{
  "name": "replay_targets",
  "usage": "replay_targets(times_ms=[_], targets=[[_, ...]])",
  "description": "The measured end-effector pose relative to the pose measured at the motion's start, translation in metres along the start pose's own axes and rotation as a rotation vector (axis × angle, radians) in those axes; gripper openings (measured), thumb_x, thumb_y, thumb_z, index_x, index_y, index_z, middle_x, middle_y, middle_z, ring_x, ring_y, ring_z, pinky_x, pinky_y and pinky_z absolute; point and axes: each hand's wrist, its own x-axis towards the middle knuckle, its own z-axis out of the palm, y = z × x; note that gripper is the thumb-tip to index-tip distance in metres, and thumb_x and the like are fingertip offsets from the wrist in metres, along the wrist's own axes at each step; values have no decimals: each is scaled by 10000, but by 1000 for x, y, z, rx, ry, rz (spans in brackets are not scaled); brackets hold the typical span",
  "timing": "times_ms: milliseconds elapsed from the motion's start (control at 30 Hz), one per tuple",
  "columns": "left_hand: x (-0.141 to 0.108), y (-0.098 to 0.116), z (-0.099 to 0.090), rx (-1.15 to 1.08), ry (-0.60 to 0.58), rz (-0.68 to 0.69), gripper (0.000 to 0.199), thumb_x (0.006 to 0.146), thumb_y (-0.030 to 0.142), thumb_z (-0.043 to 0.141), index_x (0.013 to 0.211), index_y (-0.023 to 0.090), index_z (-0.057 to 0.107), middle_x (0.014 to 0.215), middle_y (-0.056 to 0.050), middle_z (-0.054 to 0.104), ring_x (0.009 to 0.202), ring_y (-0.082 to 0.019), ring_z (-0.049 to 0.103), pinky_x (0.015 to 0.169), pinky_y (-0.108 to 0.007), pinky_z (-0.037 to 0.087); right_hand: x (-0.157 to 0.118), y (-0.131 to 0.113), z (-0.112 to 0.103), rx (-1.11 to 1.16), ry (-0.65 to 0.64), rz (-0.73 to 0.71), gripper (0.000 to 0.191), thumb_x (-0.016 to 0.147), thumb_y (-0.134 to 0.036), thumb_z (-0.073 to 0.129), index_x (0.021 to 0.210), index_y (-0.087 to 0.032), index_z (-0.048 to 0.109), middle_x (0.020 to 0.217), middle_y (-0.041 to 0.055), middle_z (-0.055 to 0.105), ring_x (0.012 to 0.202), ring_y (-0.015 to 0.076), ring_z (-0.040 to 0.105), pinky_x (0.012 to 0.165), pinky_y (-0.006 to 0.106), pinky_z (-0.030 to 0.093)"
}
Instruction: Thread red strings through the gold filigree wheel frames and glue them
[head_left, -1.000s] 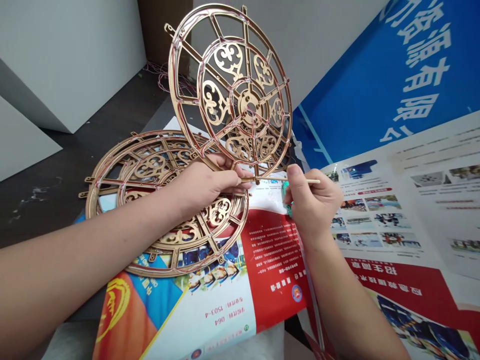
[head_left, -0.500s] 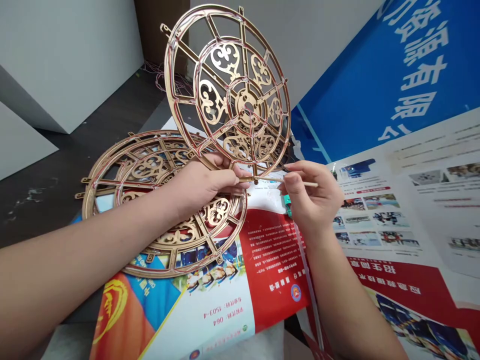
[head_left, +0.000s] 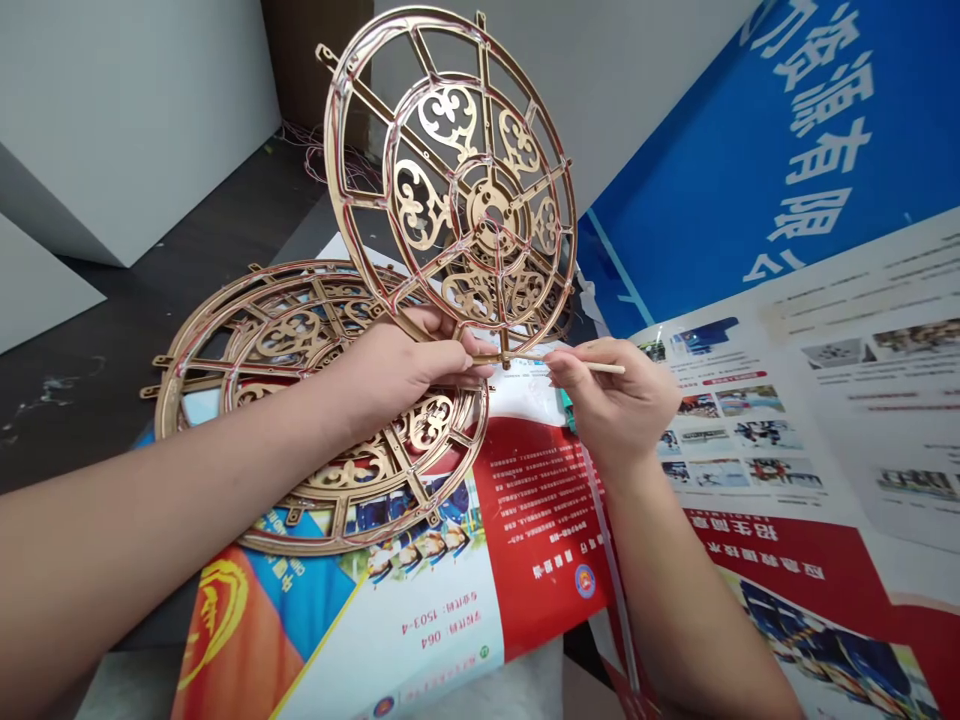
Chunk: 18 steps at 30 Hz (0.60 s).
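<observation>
My left hand [head_left: 420,365] grips the lower rim of an upright, slightly tilted gold openwork wheel [head_left: 491,215], with reddish wires running along its rings and spokes. Thumb and fingers of my right hand [head_left: 619,395] are pinched round a thin pale stick [head_left: 604,367]. The stick's far end reaches the small tab at the wheel's bottom edge, near my left fingertips. Under my left forearm lie similar gold wheels [head_left: 360,470], stacked flat on printed sheets.
Printed sheets [head_left: 536,540] cover the surface in front, with more leaflets [head_left: 780,410] at the right. A small green object [head_left: 568,410] sits beside my right hand. White boxes [head_left: 135,110] stand at the left, a blue panel [head_left: 705,180] at the right, and thin wires behind.
My right hand has moved slightly left along the stick, closer to the wheel's tab, and its fingers are drawn together more. The whole view has shifted a little.
</observation>
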Motion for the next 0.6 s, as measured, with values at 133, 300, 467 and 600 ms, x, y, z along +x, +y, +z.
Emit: replay_targets(times_ms=[133, 300, 467, 600], targets=[[0, 0, 0, -7, 3, -18, 157, 749, 178, 786, 885, 107, 752, 1050, -143, 801, 998, -291, 786, 1008, -426, 621, 2, 0, 1, -68, 29, 0, 361, 894, -417, 821, 662, -233, 615, 615, -14, 623, 552, 128, 548, 518, 307, 394], [0, -2, -1, -16, 17, -17, 174, 740, 181, 803, 889, 115, 743, 1052, -143, 801, 973, -290, 790, 1014, -456, 622, 0, -3, 3, -28, 80, 158, 606, 933, -468, 763, 542, -211, 378, 511, -51, 386, 493, 90, 326, 502, 313, 248], [-1, -2, -2, -7, 30, -17, 123, 761, 162, 785, 870, 115, 753, 1048, -146, 802, 995, -293, 790, 993, -440, 632, -1, -9, 2, -14, 102, 252, 713, 942, -654, 666, 467, -209, 376, 443, -36, 363, 436, 92, 345, 459, 309, 237], [0, -3, -3, -18, 35, -2, 129, 766, 158, 777, 887, 117, 756, 1047, -135, 797, 972, -289, 793, 957, -443, 649, 3, -9, -1, -40, 198, 224, 721, 940, -687, 640, 447, -217, 404, 421, -31, 364, 417, 105, 384, 457, 317, 268]])
